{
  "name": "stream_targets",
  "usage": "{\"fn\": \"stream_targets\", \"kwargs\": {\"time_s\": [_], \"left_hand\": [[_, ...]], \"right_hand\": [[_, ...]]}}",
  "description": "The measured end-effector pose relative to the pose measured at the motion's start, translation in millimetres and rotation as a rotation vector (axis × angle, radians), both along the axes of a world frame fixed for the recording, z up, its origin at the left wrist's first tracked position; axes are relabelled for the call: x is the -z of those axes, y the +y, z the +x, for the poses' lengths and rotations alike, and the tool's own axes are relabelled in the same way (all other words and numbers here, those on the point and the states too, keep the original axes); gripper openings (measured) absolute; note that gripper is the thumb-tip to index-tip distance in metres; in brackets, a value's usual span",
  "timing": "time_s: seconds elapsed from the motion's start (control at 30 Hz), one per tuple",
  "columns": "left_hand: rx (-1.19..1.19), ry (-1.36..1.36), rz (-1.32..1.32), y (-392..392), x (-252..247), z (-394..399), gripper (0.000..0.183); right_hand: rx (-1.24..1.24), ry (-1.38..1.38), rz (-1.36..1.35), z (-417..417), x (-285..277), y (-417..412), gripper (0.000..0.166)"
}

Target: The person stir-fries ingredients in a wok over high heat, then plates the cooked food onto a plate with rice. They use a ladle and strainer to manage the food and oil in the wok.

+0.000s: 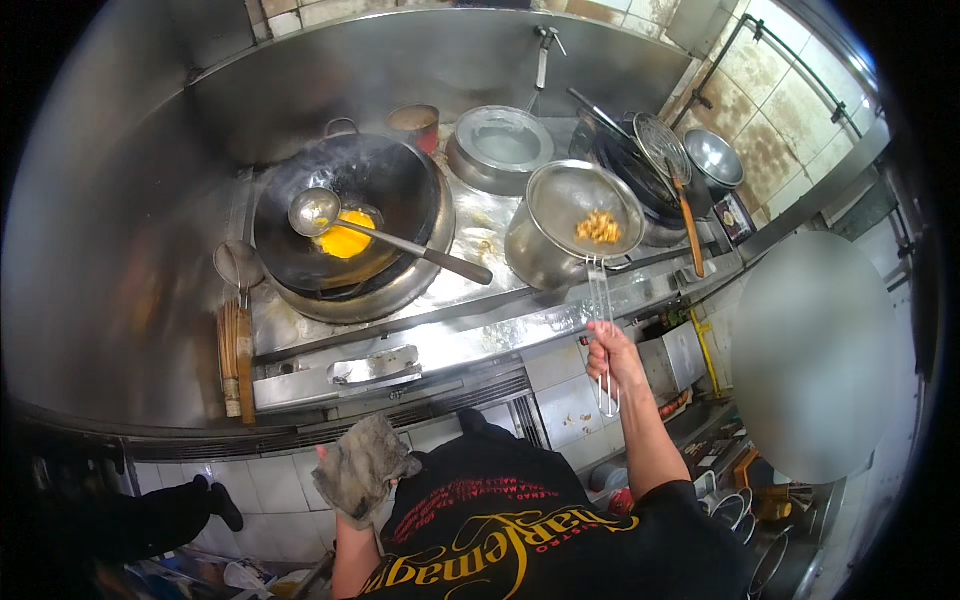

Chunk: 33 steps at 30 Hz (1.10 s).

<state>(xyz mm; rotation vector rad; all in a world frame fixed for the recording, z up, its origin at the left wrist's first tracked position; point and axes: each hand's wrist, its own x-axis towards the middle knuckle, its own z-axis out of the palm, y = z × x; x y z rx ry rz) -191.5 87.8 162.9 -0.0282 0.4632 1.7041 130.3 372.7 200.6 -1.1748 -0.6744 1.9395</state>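
Observation:
My right hand (615,356) grips the wire handle of a mesh strainer (562,191), which rests over a steel pot (525,251) and holds browned pieces of food (598,227). A grey cloth (360,469) covers most of my left hand (322,453), close to my body. Left of the pot, a black wok (390,172) sits on a burner ring with yellow egg-like food (345,238) in it, steaming. A steel ladle (315,212) lies across the wok, its bowl over the yellow food and its handle (457,266) past the rim.
Behind stand a metal container of liquid (504,142), a red pot (414,126) and a tap (541,67). A spider skimmer (661,146) lies over a second wok at the right, beside steel bowls (714,157). A strainer (238,264) and bamboo brush (229,360) rest at the left. Another person's dark-clothed leg (161,517) shows lower left.

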Motion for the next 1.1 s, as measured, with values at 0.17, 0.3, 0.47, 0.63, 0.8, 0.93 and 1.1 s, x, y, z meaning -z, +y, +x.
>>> {"fn": "stream_targets", "kwargs": {"time_s": [0.17,0.3,0.47,0.63,0.8,0.93,1.1], "left_hand": [[-0.127,0.115,-0.027,-26.1,4.3,4.7,0.074],[-0.159,-0.123,0.127,-36.4,62.9,-1.0,0.059],[-0.298,-0.244,0.104,-44.3,108.2,23.2,0.041],[-0.805,0.033,0.415,-36.1,129.9,87.2,0.05],[-1.085,0.06,0.519,-62.7,136.9,142.7,0.055],[-1.145,0.015,0.429,-75.3,134.9,170.8,0.056],[-1.11,0.044,0.48,-81.5,138.6,177.7,0.05]], "right_hand": [[-0.245,-0.21,0.054,-12.6,-14.8,3.2,0.018],[-0.532,-0.482,0.377,-14.0,-42.6,14.4,0.026],[-1.086,-0.55,0.394,-81.1,-71.8,20.3,0.037],[-1.74,-0.064,0.361,-201.9,-51.9,5.6,0.03],[-2.33,-0.019,0.486,-268.3,-49.2,-117.1,0.027],[-2.587,0.0,0.496,-264.3,-43.7,-225.4,0.026],[-2.688,0.061,0.525,-253.8,-24.4,-294.9,0.025]]}}
